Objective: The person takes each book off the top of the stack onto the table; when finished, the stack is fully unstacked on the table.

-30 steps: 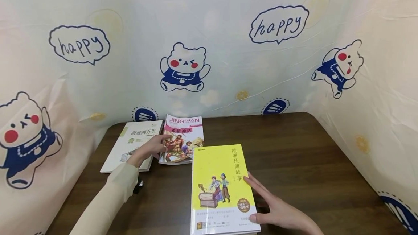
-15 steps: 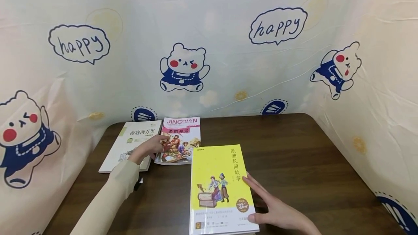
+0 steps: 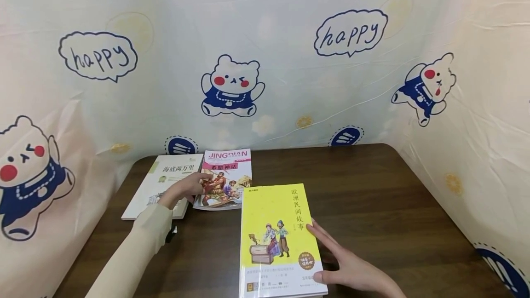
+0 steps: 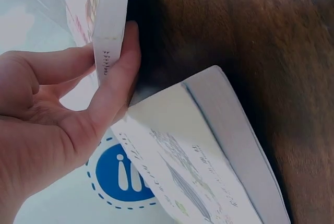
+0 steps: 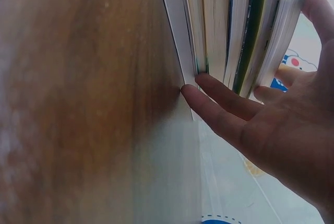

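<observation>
My left hand [image 3: 186,187] pinches the near-left edge of a pink-and-white paperback book [image 3: 227,180] with warriors on its cover. In the left wrist view, thumb and fingers lie on opposite faces of that paperback [image 4: 109,31]. Just left of it, partly under my left hand and wrist, lies a white book [image 3: 165,174]. A yellow-and-white book [image 3: 275,224] tops a stack at the front. My right hand [image 3: 352,263] touches the stack's right side with spread fingers, its thumb at the top cover's lower-right edge. Several page edges of the stack [image 5: 235,31] show in the right wrist view.
The books lie on a dark brown wooden table [image 3: 372,187]. A pale curtain [image 3: 290,82] printed with bears and "happy" bubbles surrounds its back and sides. The stack stands just in front of the pink-and-white paperback.
My left hand has shifted the pink-and-white paperback slightly left, close beside the white book. My right hand stays at the stack. The head view has shifted a little.
</observation>
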A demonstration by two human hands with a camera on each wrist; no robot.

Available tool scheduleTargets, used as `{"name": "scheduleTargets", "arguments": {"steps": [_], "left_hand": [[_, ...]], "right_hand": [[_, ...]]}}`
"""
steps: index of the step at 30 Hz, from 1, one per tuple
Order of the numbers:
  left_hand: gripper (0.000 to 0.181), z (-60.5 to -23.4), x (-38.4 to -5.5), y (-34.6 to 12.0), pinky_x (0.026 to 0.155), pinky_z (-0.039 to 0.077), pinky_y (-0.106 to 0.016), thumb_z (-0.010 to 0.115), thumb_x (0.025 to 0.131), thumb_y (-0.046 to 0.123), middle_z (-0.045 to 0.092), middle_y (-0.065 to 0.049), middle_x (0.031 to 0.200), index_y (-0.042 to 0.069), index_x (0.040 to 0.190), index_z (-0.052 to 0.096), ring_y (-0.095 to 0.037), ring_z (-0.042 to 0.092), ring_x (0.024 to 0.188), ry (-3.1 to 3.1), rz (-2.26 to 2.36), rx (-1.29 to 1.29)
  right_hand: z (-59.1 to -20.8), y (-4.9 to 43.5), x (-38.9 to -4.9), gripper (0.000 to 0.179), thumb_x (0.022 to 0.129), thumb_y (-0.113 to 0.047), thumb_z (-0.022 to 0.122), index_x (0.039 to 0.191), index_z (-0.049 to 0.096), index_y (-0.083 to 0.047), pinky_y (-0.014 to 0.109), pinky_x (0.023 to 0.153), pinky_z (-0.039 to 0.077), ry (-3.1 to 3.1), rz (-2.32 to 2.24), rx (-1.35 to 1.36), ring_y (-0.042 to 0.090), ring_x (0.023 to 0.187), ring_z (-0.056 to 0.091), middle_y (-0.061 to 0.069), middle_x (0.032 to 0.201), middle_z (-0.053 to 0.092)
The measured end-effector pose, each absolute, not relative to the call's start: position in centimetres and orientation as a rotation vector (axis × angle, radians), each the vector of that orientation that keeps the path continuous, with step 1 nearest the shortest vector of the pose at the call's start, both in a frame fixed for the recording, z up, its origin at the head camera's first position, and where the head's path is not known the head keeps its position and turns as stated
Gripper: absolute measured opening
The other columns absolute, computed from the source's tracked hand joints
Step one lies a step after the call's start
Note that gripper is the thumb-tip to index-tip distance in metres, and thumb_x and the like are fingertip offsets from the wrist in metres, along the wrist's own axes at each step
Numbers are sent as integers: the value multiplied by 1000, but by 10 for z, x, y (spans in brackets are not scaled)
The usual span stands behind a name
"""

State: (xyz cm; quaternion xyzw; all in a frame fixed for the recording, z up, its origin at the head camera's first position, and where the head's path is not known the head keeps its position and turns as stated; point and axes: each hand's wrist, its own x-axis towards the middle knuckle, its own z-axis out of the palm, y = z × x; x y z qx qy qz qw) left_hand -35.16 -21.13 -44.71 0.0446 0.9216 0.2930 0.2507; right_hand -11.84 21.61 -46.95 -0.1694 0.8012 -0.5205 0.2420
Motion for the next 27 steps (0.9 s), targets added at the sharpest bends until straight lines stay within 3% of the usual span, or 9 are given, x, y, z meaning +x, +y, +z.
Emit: {"name": "scheduleTargets", "arguments": {"steps": [10, 16, 24, 27], "left_hand": [[64, -445, -351, -227, 61, 56, -42, 46, 85, -13, 24, -36, 145, 1, 147, 35, -31, 58, 89, 2483, 868, 141], [63, -444, -350, -230, 61, 56, -43, 47, 86, -11, 23, -38, 144, -1, 146, 35, -36, 55, 97, 2497, 845, 138], [63, -443, -347, -223, 55, 52, -40, 43, 82, -11, 34, -35, 140, -1, 144, 38, -42, 48, 103, 2612, 695, 104], [59, -443, -345, -218, 63, 52, -44, 45, 81, -11, 40, -36, 134, -5, 140, 41, -44, 46, 106, 2688, 605, 161]], "right_hand": [[-469, 215, -120, 85, 88, -32, 68, 152, 13, -43, 44, 99, 40, 2237, -1380, -467, 31, 136, 23, -12, 160, -5], [-470, 215, -121, 84, 89, -31, 68, 152, 13, -42, 44, 100, 40, 2226, -1389, -479, 31, 135, 23, -13, 160, -5], [-471, 216, -121, 84, 89, -30, 68, 152, 13, -43, 45, 100, 40, 2223, -1400, -477, 31, 136, 21, -14, 160, -5], [-471, 217, -121, 84, 90, -29, 68, 152, 14, -43, 45, 100, 39, 2220, -1405, -476, 32, 137, 20, -13, 160, -5]]}}
